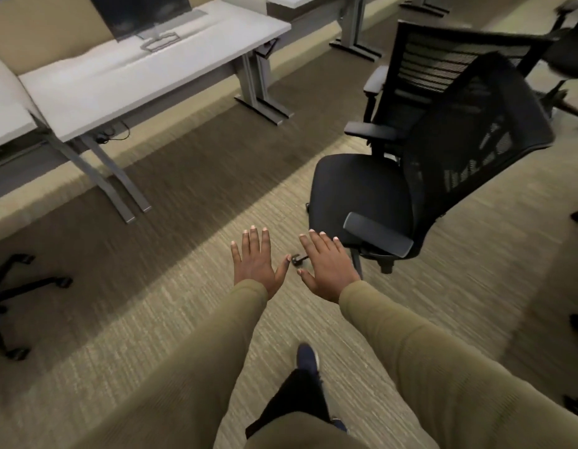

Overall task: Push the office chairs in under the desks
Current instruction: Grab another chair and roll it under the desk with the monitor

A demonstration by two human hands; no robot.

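Observation:
A black office chair point(372, 192) with a mesh back and two armrests stands on the carpet to the right of centre, away from the desks. A second black chair with a slatted back point(443, 56) stands right behind it. A white desk point(125, 82) on grey legs is at the upper left. My left hand point(255, 264) and my right hand point(326, 267) are stretched out flat, palms down, fingers apart, holding nothing. My right hand's fingertips are just short of the near armrest point(378, 234).
A dark monitor point(142, 14) stands on the desk. A black chair base with castors point(19, 296) shows at the left edge. Another chair point(569, 56) is at the far right, and more desk legs point(355, 37) at the top. My foot point(308, 358) is on the carpet below.

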